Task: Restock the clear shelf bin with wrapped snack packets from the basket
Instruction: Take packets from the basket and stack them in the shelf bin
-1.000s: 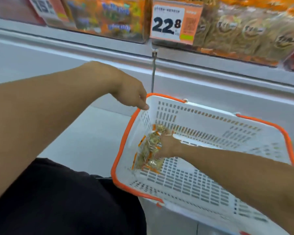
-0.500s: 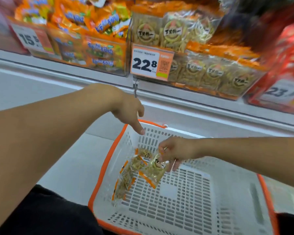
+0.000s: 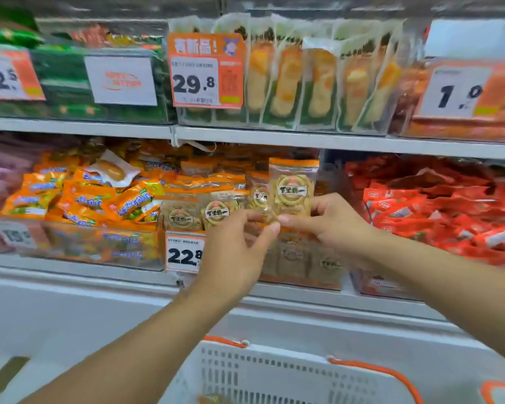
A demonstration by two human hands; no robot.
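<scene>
Two shelves (image 3: 274,135) fill the view, packed with snack bins, and the white basket (image 3: 274,371) with its orange rim sits low, well below both hands.

Behind the fingers stands the clear bin (image 3: 298,275), front wall see-through, stacked with tan packets that carry round gold labels. Left of the fingers is a bin of orange wrappers (image 3: 79,199); right of them, a heap of red wrappers (image 3: 438,205). A price tag (image 3: 184,252) reading 22.8 hangs just left of the left hand (image 3: 233,252), which partly covers it.

Above the fingertips there is open room up to the underside of the upper shelf; the bin's top looks open there.

Now the packet (image 3: 292,188): clear wrap, orange band across the top, round gold badge with dark characters, pale biscuit-like contents. It stands upright above the bin, long axis vertical, orange end up, label facing the camera.

The right hand (image 3: 336,225) pinches its lower edge, thumb in front and fingers behind it. The left hand's thumb and forefinger close in at the same bottom corner, fingertips touching or nearly touching the right thumb; whether the left actually grips the wrap I cannot tell.
</scene>
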